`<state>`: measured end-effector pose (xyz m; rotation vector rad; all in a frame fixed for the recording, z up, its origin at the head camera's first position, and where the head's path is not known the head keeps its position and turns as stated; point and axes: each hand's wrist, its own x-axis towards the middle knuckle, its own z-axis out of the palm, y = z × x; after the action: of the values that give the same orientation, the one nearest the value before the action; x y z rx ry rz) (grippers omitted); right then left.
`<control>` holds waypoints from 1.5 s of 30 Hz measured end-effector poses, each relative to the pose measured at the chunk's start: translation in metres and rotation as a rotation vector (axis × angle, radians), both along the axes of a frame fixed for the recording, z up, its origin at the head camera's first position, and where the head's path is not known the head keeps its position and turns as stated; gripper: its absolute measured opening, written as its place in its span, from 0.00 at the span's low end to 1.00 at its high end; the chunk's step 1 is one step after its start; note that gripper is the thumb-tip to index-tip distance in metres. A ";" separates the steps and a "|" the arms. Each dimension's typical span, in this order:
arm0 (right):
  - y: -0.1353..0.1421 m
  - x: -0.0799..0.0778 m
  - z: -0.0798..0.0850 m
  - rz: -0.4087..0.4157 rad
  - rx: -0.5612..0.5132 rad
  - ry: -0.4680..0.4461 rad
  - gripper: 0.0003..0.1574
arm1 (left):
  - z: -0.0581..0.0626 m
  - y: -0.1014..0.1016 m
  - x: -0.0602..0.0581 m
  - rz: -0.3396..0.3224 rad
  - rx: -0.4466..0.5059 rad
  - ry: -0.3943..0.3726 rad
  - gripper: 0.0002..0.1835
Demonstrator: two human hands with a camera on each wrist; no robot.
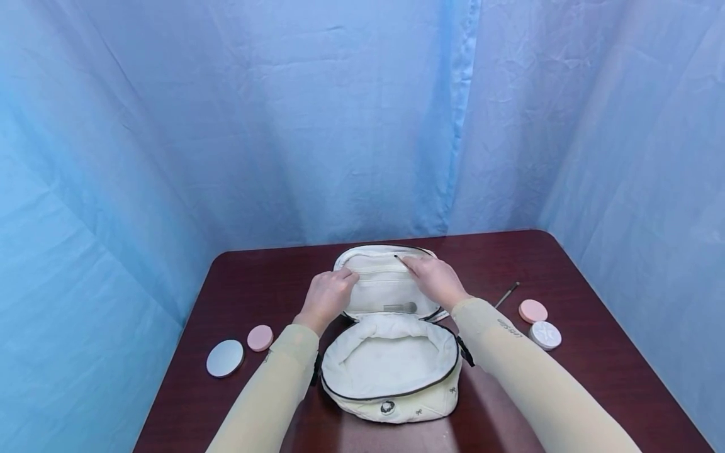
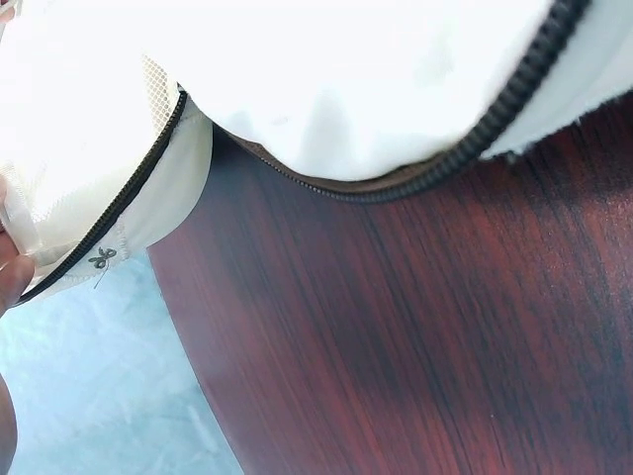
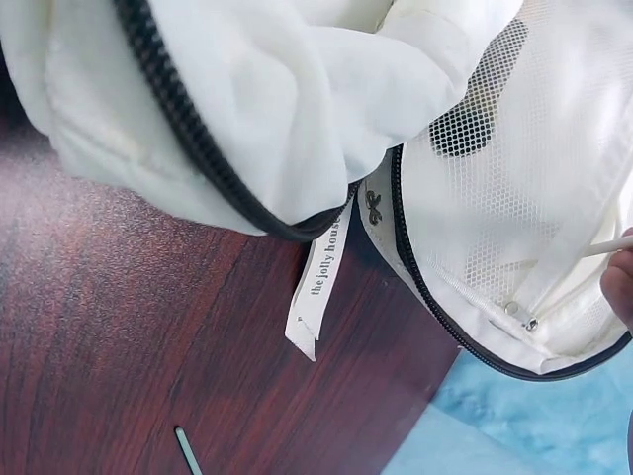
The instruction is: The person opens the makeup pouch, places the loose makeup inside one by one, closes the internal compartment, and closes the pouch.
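Note:
A white zip-up cosmetic bag (image 1: 391, 402) stands with its lid (image 1: 376, 289) folded back. Inside the lid, a mesh pocket (image 3: 554, 109) has a grey, brush-like item (image 1: 401, 307) behind it. My left hand (image 1: 328, 294) pinches the pocket's edge at the lid's left side; its fingertips (image 2: 14, 279) show at the border of the left wrist view. My right hand (image 1: 437, 280) pinches a thin makeup brush (image 1: 403, 262) with a dark tip over the lid's upper right. In the right wrist view its pale handle (image 3: 608, 245) shows at the pocket opening.
Another slim brush (image 1: 507, 294) lies right of the bag, near a pink round case (image 1: 533, 311) and a white embossed one (image 1: 545, 335). To the left lie a small pink disc (image 1: 260, 338) and a larger pale disc (image 1: 225, 358). Blue curtains (image 1: 362, 126) surround the table.

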<state>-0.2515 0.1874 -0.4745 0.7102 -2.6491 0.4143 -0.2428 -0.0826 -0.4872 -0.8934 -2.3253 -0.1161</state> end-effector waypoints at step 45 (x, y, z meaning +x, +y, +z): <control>0.000 0.006 0.000 0.036 -0.062 -0.074 0.09 | 0.001 0.001 -0.001 -0.015 -0.010 0.007 0.14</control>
<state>-0.2457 0.1871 -0.4749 0.7371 -2.6829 0.5401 -0.2436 -0.0812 -0.4862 -0.9153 -2.3151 -0.1082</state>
